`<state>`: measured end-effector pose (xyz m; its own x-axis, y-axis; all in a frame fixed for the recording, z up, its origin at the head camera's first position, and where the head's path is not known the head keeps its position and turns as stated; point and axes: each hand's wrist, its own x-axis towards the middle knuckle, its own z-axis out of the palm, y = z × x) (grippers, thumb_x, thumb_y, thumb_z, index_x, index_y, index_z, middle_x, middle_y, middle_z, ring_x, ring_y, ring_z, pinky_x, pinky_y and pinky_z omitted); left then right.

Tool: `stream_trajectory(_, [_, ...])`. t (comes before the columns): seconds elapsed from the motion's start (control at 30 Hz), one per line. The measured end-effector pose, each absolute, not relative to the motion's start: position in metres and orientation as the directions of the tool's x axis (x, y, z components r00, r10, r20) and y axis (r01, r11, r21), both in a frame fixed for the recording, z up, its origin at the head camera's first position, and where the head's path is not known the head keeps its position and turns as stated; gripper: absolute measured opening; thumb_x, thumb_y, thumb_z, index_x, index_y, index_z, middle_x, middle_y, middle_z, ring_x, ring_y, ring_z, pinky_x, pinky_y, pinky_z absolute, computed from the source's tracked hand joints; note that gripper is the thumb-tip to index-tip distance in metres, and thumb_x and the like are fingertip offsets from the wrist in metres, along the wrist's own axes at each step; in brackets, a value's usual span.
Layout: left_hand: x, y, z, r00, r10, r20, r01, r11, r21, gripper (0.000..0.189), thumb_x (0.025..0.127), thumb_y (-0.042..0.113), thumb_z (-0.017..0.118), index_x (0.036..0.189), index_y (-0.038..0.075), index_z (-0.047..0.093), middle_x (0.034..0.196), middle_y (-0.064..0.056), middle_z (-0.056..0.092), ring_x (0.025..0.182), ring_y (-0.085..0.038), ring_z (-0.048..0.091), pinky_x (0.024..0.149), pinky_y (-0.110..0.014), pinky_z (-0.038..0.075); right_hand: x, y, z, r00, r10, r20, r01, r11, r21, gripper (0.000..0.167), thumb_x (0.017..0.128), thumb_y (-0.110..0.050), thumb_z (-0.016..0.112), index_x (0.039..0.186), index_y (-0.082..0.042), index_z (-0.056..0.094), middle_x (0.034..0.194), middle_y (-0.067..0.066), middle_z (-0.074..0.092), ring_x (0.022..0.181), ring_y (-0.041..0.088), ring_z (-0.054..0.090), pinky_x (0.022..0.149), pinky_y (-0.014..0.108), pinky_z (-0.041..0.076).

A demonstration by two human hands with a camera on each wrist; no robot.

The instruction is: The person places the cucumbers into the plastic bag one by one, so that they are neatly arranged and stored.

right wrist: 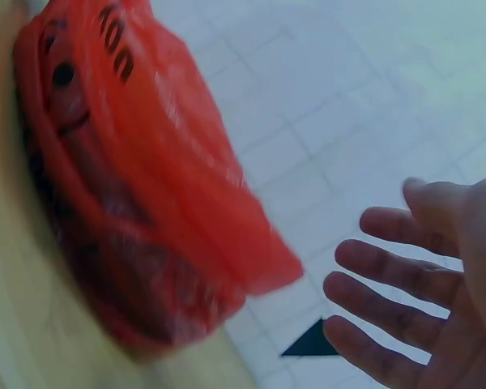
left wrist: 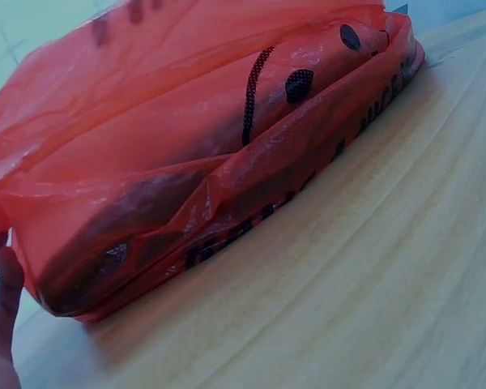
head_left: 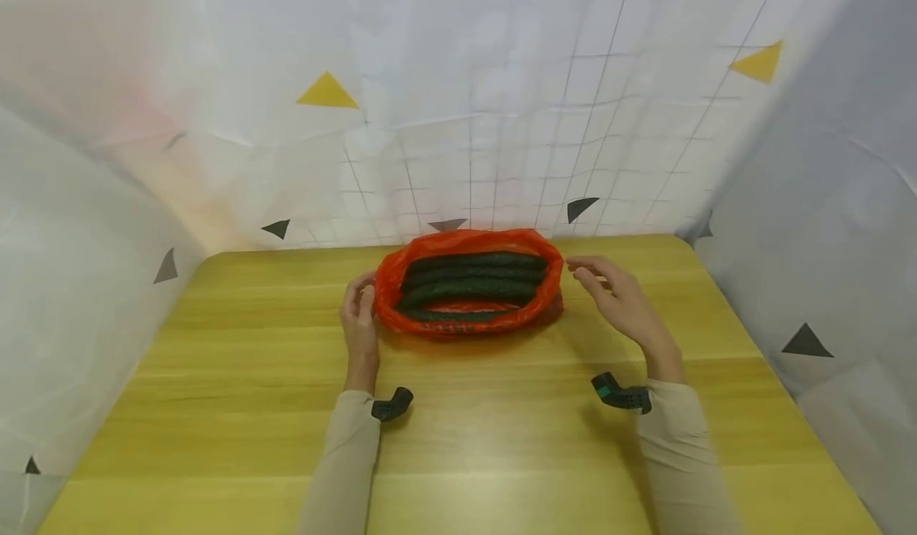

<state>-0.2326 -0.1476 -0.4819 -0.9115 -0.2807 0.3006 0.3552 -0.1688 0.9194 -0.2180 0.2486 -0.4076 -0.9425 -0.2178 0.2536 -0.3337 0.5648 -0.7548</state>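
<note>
A red plastic bag [head_left: 383, 300] lies on the wooden table with its mouth spread wide. Inside it, several dark green cucumbers [head_left: 473, 287] lie side by side. At the bag's left end is my left hand [head_left: 360, 316], its fingers loosely bent along the side and not clearly gripping the film. In the left wrist view only part of the thumb [left wrist: 6, 296] shows beside the red film. Off the bag's right end, my right hand [head_left: 623, 300] hangs apart from it. The right wrist view shows its fingers [right wrist: 389, 259] spread and holding nothing.
The wooden table [head_left: 473, 439] stretches in front of the bag. A white sheet wall [head_left: 458, 153] with grid lines, yellow and dark triangles stands right behind the table's far edge. More sheeting [head_left: 824, 240] closes off the right side. Dark wrist devices [head_left: 392, 404] sit on both sleeves.
</note>
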Motion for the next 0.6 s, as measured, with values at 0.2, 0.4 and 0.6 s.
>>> stream_trajectory(0.2, [-0.228,-0.143,-0.47,-0.912,-0.288,0.293,0.343,-0.141,0.929,0.031,0.098,0.013,0.047,0.123,-0.006,0.054,0.123,-0.015,0.058,0.111,-0.014,0.055,0.098,-0.021,0.042,-0.215,0.269,-0.417,-0.963,-0.176,0.205,-0.27,0.591,-0.76,0.043,0.101,-0.034,0.041,0.136,-0.012,0.048,0.135,0.011,0.052,0.124,0.027,0.048,0.1,0.054,0.039])
stream_trajectory(0.4, [-0.222,-0.147,-0.463,-0.937,-0.249,0.244,0.266,-0.059,0.962,0.038,0.1,0.018,0.043,0.132,-0.003,0.046,0.123,-0.01,0.055,0.108,-0.01,0.053,0.094,-0.018,0.042,-0.207,0.286,-0.433,-0.957,-0.209,0.203,-0.29,0.606,-0.741,0.046,0.099,-0.029,0.046,0.14,-0.008,0.041,0.141,0.014,0.043,0.128,0.033,0.041,0.101,0.056,0.035])
stream_trajectory(0.6, [-0.207,-0.174,-0.466,-0.969,-0.13,0.21,0.177,0.228,0.958,0.045,0.101,0.035,0.038,0.139,0.01,0.041,0.123,-0.008,0.05,0.105,-0.023,0.052,0.091,-0.043,0.043,-0.196,0.298,-0.445,-0.959,-0.225,0.17,-0.281,0.703,-0.653,0.054,0.097,-0.032,0.05,0.142,-0.003,0.038,0.142,0.021,0.039,0.131,0.042,0.034,0.103,0.061,0.029])
